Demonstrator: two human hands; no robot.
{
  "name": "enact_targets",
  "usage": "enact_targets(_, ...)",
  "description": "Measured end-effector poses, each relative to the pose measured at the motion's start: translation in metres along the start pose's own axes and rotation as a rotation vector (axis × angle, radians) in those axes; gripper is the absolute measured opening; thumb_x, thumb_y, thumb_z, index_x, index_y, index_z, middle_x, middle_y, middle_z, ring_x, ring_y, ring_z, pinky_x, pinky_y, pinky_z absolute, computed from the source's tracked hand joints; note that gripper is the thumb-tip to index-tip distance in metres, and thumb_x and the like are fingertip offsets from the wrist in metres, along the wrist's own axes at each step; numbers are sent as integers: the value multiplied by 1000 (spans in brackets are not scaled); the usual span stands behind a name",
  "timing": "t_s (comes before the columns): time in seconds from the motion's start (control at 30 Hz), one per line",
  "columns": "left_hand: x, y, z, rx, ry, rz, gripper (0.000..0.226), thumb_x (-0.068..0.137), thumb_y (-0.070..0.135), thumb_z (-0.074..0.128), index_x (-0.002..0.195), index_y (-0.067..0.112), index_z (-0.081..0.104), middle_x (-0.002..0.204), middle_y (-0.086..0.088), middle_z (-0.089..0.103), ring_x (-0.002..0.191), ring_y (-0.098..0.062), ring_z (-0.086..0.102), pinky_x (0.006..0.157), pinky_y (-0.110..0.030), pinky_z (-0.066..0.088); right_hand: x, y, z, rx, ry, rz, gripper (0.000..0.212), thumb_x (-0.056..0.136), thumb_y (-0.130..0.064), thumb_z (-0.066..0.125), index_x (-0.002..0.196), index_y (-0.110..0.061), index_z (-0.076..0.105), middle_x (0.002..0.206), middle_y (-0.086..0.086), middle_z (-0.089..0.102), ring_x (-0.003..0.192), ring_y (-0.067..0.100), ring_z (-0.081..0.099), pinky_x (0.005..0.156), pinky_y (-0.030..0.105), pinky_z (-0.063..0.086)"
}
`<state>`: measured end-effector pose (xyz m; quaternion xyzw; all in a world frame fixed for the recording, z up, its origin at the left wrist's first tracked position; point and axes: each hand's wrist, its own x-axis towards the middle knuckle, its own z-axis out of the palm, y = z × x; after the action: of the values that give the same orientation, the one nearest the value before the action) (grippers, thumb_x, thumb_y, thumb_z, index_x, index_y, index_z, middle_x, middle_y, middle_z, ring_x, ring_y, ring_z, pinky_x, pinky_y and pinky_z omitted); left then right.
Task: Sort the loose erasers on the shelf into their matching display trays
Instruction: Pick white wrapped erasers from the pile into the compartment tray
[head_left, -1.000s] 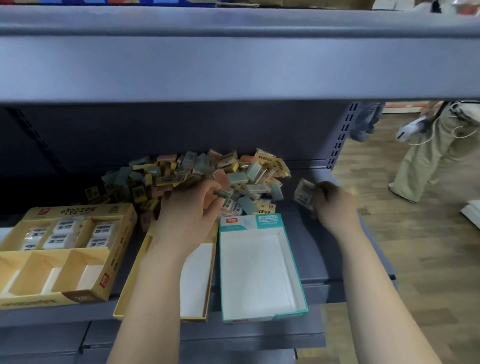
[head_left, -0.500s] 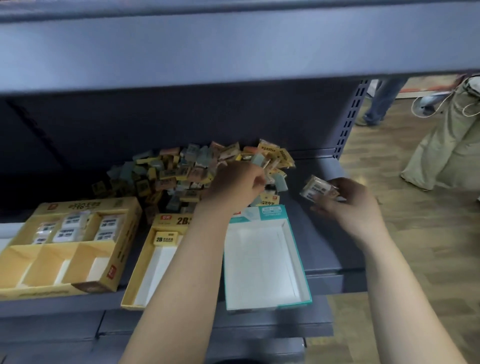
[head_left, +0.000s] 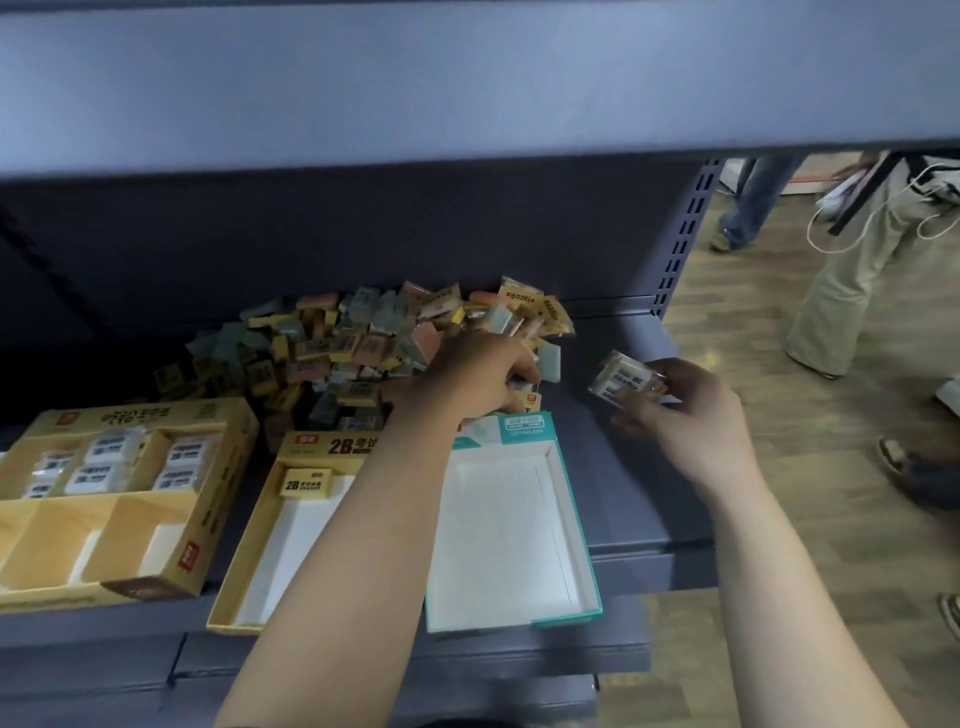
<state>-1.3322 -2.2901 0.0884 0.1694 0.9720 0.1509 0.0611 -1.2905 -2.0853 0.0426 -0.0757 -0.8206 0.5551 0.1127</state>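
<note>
Left hand (head_left: 483, 374) buried in eraser pile (head_left: 353, 348) at back of shelf (head_left: 618, 493), fingers curled down, can't tell if it's got one. Right hand (head_left: 685, 415) pinches clear-wrapped erasers (head_left: 626, 382), label reads "2B", over bare shelf strip right of teal tray (head_left: 522, 428). Yellow tray (head_left: 340, 446) marked "2B" holds one 2B eraser (head_left: 306, 483). Both trays' fronts overhang shelf edge.

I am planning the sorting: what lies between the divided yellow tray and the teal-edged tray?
In the head view, the yellow 2B tray lies there, holding one yellow eraser; the left forearm crosses above it.
</note>
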Motion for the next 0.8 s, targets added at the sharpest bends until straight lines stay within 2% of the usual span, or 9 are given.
enact_targets(0.13,0,0,0,-19,-17,-18,39,88,19,71,126,29,65,133,1,56,115,-20,53,101,-30,41,1,-3,2,24,-20,15,11,86,-5,70,96,-4,65,78,4,71,58,10,71,50,14,49)
enact_targets(0.23,2,1,1,-34,15,-6,46,85,16,74,127,28,63,128,2,57,106,-15,50,94,-28,40,1,-4,0,52,-24,27,12,87,-6,70,98,-5,65,83,7,73,62,16,73,58,25,57)
enact_targets(0.3,3,2,1,25,32,6,49,85,16,74,130,30,60,130,1,54,118,-21,44,101,-34,33,0,-5,-1,65,-25,30,10,87,-6,70,96,-8,66,83,7,73,63,18,73,62,29,59)
enact_targets(0.37,6,1,3,77,54,26,45,84,17,73,126,30,63,133,3,54,131,-25,34,106,-41,26,-2,-7,-2,71,-25,23,9,87,-7,70,95,-10,67,80,6,74,60,18,72,58,24,56)
enact_targets(0.4,8,-1,4,85,73,39,41,83,18,74,121,30,66,131,4,57,130,-25,34,105,-42,26,-3,-7,-2,71,-23,14,8,87,-8,70,94,-10,67,77,7,73,59,18,72,55,22,54)
enact_targets(0.53,12,-6,6,37,191,57,17,82,21,76,96,25,69,110,8,59,116,-19,46,86,-30,25,-6,-10,-3,115,-24,-1,11,86,-8,71,94,-13,65,73,9,71,50,18,66,47,21,48)
enact_targets(0.67,7,-9,1,-163,292,96,11,83,18,75,91,17,67,103,5,60,91,-14,60,74,-25,46,-10,-14,-3,165,-16,3,21,85,-12,73,102,-16,62,80,8,72,46,16,60,45,24,45)
enact_targets(0.73,1,-14,-3,-218,344,98,11,85,18,74,91,18,64,103,7,59,86,-9,58,72,-22,48,-11,-19,-2,172,-19,-1,27,85,-15,74,108,-15,61,78,8,71,43,14,55,42,21,42)
enact_targets(0.8,-8,-22,-9,-236,383,76,14,85,22,73,93,22,61,92,15,54,84,-6,56,71,-22,49,-12,-25,0,166,-45,-13,29,85,-16,75,109,-15,59,78,7,71,42,12,54,40,19,40)
